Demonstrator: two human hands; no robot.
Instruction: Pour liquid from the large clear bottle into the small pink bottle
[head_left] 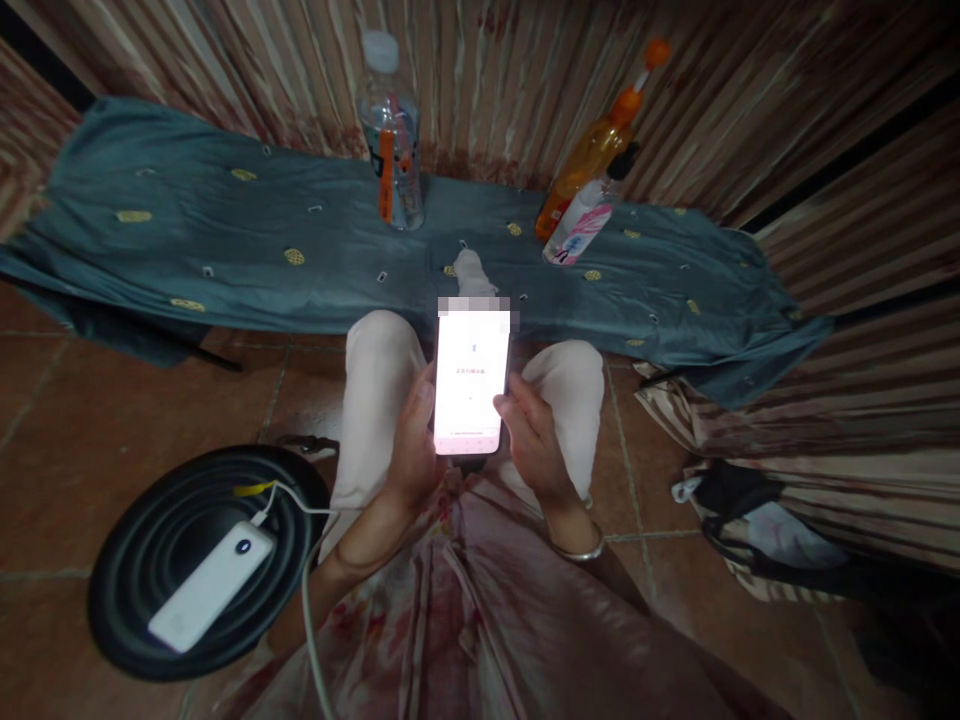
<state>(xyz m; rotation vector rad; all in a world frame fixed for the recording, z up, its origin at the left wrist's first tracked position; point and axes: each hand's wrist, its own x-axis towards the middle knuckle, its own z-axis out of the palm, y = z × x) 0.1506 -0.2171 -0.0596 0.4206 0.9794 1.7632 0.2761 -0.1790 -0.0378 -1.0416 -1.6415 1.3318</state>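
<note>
A smartphone (471,385) with a bright white screen is held upright above my lap, between my knees. My left hand (416,440) grips its left edge, the thumb along the side. On the right edge, the fingers of my right hand (534,430) are wrapped round the phone, with the thumb at the screen's border. The top of the phone is blurred out by blocks. Just beyond it, a small pale object (471,270) lies on the blue-green cloth (337,270); its kind is unclear.
On the cloth stand a clear bottle (394,150), an orange pump bottle (585,165) and a clear bottle with a black cap (585,220). At lower left, a white power bank (214,590) with a cable (311,620) lies on a round black stool (120,600). Dark fabric (750,510) lies right.
</note>
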